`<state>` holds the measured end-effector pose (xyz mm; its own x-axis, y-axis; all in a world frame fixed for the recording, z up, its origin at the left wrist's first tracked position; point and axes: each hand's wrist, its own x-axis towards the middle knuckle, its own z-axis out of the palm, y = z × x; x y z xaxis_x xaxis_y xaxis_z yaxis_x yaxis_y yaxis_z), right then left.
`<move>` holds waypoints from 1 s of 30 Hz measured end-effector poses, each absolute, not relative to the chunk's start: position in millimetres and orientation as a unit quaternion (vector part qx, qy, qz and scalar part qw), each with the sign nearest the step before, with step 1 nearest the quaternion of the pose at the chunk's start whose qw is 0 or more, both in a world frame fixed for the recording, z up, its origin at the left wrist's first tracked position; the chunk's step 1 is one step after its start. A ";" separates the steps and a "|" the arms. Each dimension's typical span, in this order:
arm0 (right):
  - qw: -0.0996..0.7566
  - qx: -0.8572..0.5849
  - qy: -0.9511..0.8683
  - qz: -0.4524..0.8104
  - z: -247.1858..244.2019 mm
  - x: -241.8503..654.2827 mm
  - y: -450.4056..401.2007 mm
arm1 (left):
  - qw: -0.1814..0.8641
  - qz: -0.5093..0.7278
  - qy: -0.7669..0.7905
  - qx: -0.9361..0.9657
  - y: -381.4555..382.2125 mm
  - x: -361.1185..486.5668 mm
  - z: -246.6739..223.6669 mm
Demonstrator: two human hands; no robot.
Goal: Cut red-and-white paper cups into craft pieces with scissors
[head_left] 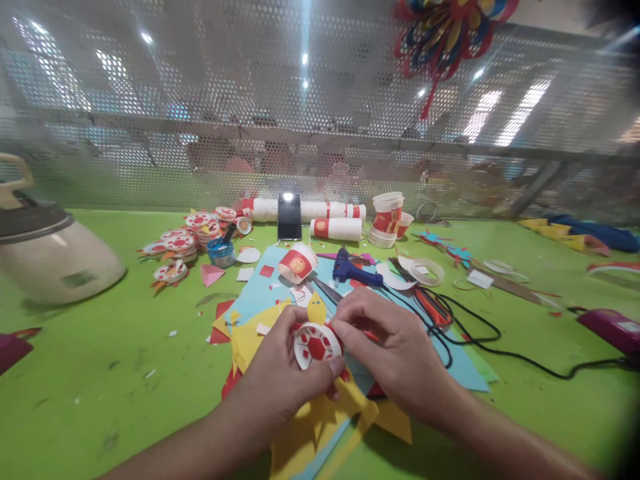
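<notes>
My left hand (295, 367) is closed round a small paper turtle (317, 347). Its white round shell carries red patches, and a yellow head with drawn eyes points away from me. At the turtle's right edge, the thumb and fingers of my right hand (385, 333) are pinched together, with a bit of red showing by the fingertips. Beneath both hands lie yellow paper scraps (320, 427) and light blue paper sheets (467, 367). Scissors (327, 290) lie just beyond my hands, beside a cut paper cup (299, 263). A blue glue gun (357, 270) rests behind my right hand.
Several finished paper turtles (180, 243) are piled at the left, near a blue jar (221, 253) and a big kettle (50, 253). Stacked paper cups (337, 229) and a phone (289, 217) stand at the back. A black cord (525, 370) runs right.
</notes>
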<state>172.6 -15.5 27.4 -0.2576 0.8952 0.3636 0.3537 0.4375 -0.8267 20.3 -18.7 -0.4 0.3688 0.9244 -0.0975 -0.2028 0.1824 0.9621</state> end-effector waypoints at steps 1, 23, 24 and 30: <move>0.433 -0.429 -0.725 0.322 28.1 172.9 -14.7 | 0.672 0.420 0.372 0.484 -18.4 20.3 -1.7; 0.416 -0.438 -0.689 0.399 22.8 175.4 -3.0 | 0.690 0.407 0.390 0.455 -12.5 16.9 -4.8; 0.412 -0.439 -0.686 0.409 22.2 176.0 -1.6 | 0.695 0.410 0.388 0.446 -12.3 16.4 -3.3; 0.388 -0.457 -0.659 0.454 22.9 179.0 1.2 | 0.722 0.436 0.366 0.394 -7.5 10.5 6.8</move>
